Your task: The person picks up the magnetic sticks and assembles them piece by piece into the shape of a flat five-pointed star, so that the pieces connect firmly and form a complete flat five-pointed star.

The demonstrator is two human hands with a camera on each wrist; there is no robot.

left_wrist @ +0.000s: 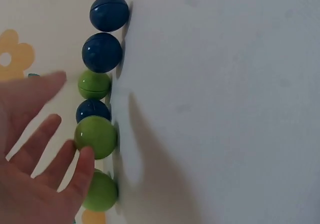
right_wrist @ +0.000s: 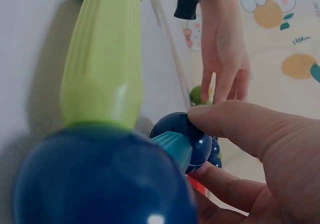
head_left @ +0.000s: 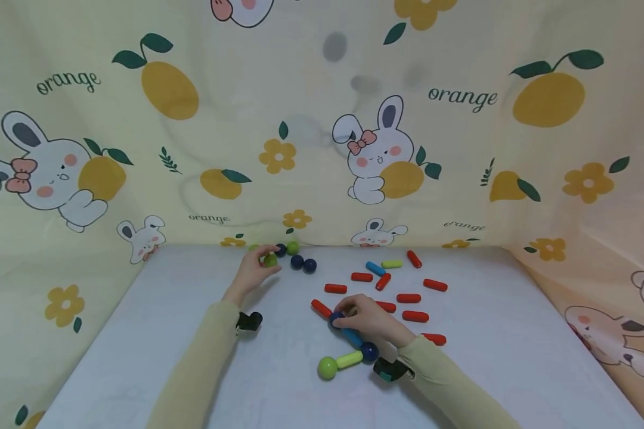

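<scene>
Head view: right hand (head_left: pixel 372 320) pinches a navy ball (head_left: pixel 335 321) between red rod (head_left: pixel 321 308) and blue rod (head_left: pixel 352 338), seemingly steadying it; left hand (head_left: pixel 251 274), fingers apart, is at a far green ball (head_left: pixel 270 260)

The white table (head_left: pixel 292 339) is leaving open room along its left side and between the left hand (head_left: pixel 253 271) and right hand (head_left: pixel 371 317). Scattered red rods (head_left: pixel 415 316) are crowding the area beyond the right hand, a ball-and-rod chain (head_left: pixel 352 338) is jutting into the middle gap, and 2 dark-blue balls (head_left: pixel 309 266) are sitting just right of the left hand.
</scene>
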